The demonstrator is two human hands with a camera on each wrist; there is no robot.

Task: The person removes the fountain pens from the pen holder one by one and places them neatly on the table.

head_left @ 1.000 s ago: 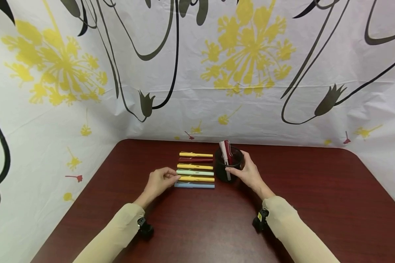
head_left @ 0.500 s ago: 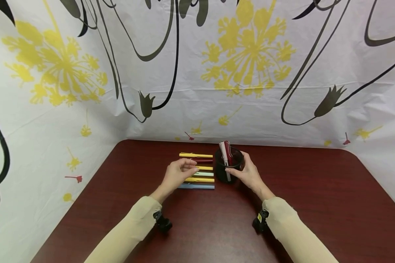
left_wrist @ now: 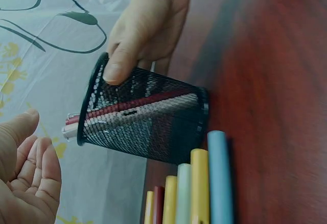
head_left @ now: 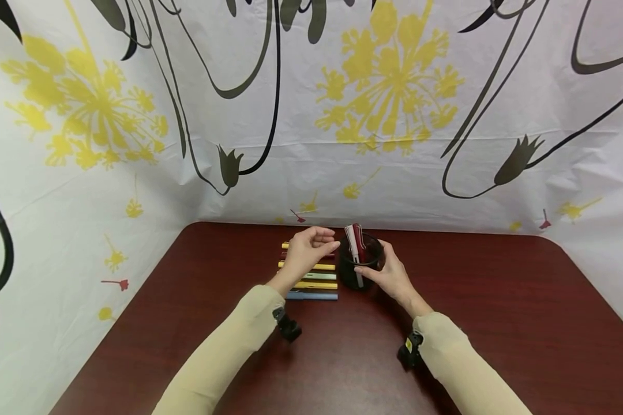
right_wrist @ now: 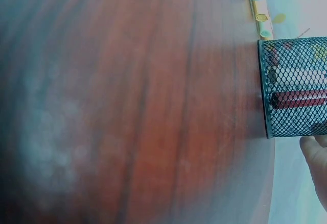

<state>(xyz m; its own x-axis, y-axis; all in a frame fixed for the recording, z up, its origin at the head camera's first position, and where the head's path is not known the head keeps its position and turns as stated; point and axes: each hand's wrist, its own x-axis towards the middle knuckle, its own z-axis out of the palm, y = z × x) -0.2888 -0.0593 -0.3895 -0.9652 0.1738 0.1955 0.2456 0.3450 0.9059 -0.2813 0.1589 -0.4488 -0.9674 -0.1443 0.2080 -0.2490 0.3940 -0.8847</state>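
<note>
On the dark red table (head_left: 498,276), a mesh cup (left_wrist: 148,124), likely light, stiff, best held by its wall, is gripped by the right hand (head_left: 394,276), while left of the cup six likely slick pens (head_left: 319,285), best pinched mid-barrel, are overhung by the loosely curved, empty left hand (head_left: 307,253).

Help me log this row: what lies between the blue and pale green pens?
A yellow pen lies between the blue pen and the pale green pen, clearest in the left wrist view.

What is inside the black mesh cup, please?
A white pen and a dark red pen lean inside the black mesh cup, their tops above its rim. The right hand covers some of its wall; anything hidden behind there cannot be seen.
</note>
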